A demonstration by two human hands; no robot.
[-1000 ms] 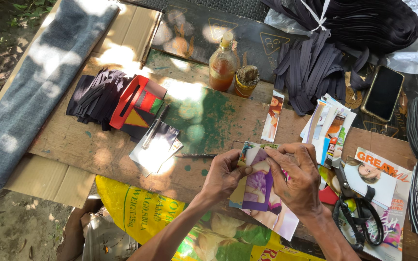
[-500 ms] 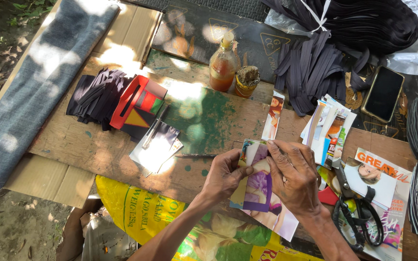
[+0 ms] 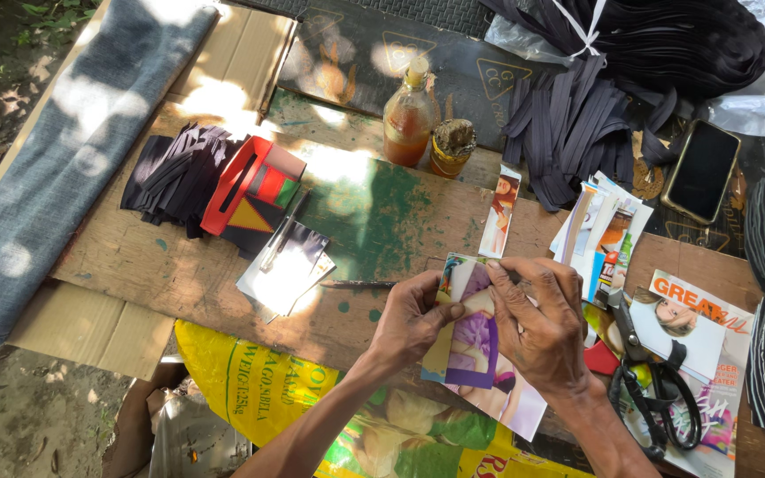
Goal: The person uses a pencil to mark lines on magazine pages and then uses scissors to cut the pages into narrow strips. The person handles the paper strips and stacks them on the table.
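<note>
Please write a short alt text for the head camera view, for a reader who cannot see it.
Seen from above, a left hand and a right hand fold a glossy magazine page over a worn wooden board. Around them lie scissors, cut magazine pages, black strips, a bottle and a phone.

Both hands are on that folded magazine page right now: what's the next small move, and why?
Probably press the fold flat with the left thumb. The left hand pinches the edge of the magazine page, the right hand lies over its other side, and the page still bulges upward between them above the wooden board, so the crease looks unfinished.
</note>
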